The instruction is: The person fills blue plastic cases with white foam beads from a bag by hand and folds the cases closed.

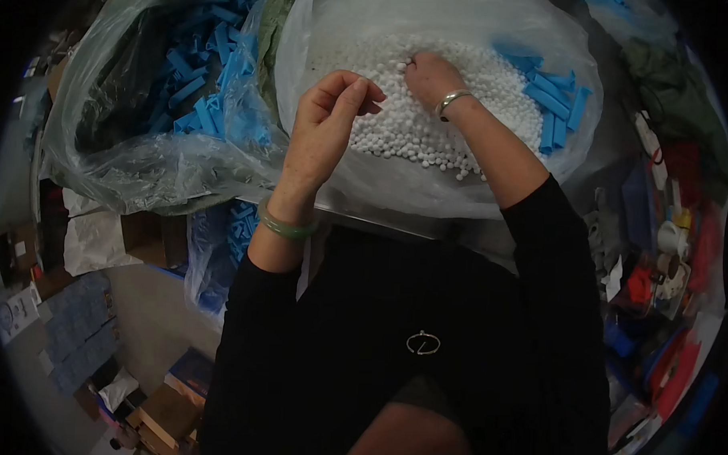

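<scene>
My left hand (329, 122) hovers at the near left side of a heap of small white balls (399, 140), its fingers curled in toward the thumb. Whatever it may hold is too small to make out. On the far part of the heap rests my right hand (435, 81), fingers bent together and touching the balls. Its fingertips are partly hidden, so I cannot tell what is in them. The balls lie on a clear plastic sheet or bag (437, 194) with raised edges. Several blue tube-like pieces (551, 102) sit at the right of the heap.
To the left, a large plastic-lined bag (165, 168) holds many blue pieces (211, 114). Another clear bag with blue pieces (239, 231) hangs below it. Cardboard boxes (169, 413) stand at lower left. Mixed items, including a white cup (670, 237), crowd the right side.
</scene>
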### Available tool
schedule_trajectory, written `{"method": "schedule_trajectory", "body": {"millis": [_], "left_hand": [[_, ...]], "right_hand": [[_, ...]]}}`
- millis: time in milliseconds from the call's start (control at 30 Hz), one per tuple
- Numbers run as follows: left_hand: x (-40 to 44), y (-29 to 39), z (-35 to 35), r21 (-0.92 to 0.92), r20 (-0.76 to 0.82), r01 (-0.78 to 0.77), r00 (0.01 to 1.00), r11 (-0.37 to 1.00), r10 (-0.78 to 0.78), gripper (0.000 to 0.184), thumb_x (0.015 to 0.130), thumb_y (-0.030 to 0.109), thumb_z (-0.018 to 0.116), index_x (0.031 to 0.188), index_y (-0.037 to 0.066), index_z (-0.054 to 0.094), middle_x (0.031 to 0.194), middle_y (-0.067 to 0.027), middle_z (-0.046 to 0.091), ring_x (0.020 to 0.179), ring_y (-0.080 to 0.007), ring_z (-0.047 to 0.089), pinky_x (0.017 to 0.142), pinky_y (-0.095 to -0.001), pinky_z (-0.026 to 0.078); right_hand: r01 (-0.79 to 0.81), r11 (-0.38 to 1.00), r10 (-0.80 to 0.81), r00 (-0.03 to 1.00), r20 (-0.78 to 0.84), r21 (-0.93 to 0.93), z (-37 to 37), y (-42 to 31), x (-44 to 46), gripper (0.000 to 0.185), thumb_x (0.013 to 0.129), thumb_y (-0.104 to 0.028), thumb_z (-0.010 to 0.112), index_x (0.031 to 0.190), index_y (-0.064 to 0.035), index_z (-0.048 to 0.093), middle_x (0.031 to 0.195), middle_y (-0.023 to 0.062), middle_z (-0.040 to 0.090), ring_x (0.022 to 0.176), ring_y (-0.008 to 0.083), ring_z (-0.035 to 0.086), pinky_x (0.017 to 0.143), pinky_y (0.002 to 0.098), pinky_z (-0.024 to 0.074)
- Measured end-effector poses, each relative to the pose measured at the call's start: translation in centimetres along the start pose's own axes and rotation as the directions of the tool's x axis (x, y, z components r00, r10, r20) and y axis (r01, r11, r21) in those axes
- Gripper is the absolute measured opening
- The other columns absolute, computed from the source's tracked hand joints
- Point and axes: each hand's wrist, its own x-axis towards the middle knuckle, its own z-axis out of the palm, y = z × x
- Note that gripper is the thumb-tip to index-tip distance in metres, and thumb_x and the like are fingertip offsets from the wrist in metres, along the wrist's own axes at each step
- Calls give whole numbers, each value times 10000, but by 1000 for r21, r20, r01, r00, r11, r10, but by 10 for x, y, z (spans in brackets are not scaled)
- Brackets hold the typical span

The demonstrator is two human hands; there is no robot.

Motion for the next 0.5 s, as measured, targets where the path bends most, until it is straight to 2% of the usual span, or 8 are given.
{"method": "schedule_trajectory", "body": {"millis": [33, 100, 133, 200, 267, 333, 433, 500], "left_hand": [[0, 1, -1, 18, -2, -2, 1000, 1000, 2, 207, 1005, 167, 515, 947, 4, 628, 915, -36, 671, 856, -108, 599, 819, -258, 484], [0, 0, -4, 29, -14, -7, 1000, 1000, 8, 198, 1000, 160, 519, 955, 2, 627, 921, -33, 671, 864, -109, 600, 821, -255, 481], [0, -1, -4, 38, -18, -10, 1000, 999, 11, 189, 996, 153, 522, 962, -1, 627, 927, -30, 670, 873, -109, 602, 824, -253, 478], [1, -9, -3, 79, -20, -1, 1000, 997, 3, 162, 972, 144, 556, 1016, 3, 621, 975, -45, 664, 909, -129, 603, 838, -264, 477], [3, -14, 4, 117, -12, 3, 1000, 993, -1, 180, 948, 135, 589, 1070, 6, 615, 1023, -60, 657, 946, -149, 604, 853, -276, 476], [5, -18, 19, 372, 32, -181, 983, 911, 182, 334, 884, 119, 655, 1192, 20, 573, 1122, -117, 621, 1012, -232, 599, 887, -317, 474], [9, -23, 37, 528, 130, -371, 924, 764, 360, 452, 847, 116, 681, 1267, 39, 536, 1171, -155, 582, 1056, -306, 576, 912, -345, 469], [9, -28, 48, 481, 154, -398, 916, 781, 371, 402, 855, 110, 668, 1231, 34, 546, 1139, -158, 586, 1031, -317, 580, 893, -353, 471]], "right_hand": [[4, 1000, -4, 1000, 3, 4, 0, 2, 2, 280, 868, -213, 520, 910, 1, 696, 1004, 230, 681, 929, 392, 659, 849, 452, 520], [148, 912, -167, 986, 15, 384, -12, 16, 6, 295, 895, -284, 553, 870, -16, 674, 846, 156, 689, 738, 292, 649, 716, 387, 515], [151, 912, -171, 985, 18, 382, -25, 17, 2, 295, 895, -284, 553, 870, -16, 674, 846, 156, 689, 738, 292, 649, 716, 387, 515], [0, 720, -230, 943, 239, 694, -57, 21, -15, 261, 965, -315, 549, 826, -100, 597, 669, -40, 530, 586, 34, 418, 533, 194, 344], [-5, 662, -287, 922, 260, 749, -76, 24, -32, 252, 982, -307, 531, 826, -117, 587, 664, -56, 525, 578, 18, 398, 527, 178, 317], [-11, 600, -348, 896, 274, 800, -90, 24, -47, 247, 998, -299, 513, 827, -134, 577, 660, -72, 521, 570, 2, 378, 521, 162, 289], [16, 576, -408, 872, 270, 817, -101, 20, -68, 245, 1006, -297, 515, 851, -126, 598, 657, -79, 520, 581, -1, 402, 531, 165, 315], [115, 546, -499, 840, 212, 830, -105, 17, -79, 219, 999, -283, 538, 884, -113, 614, 667, -78, 526, 599, -3, 426, 550, 160, 339]]}}
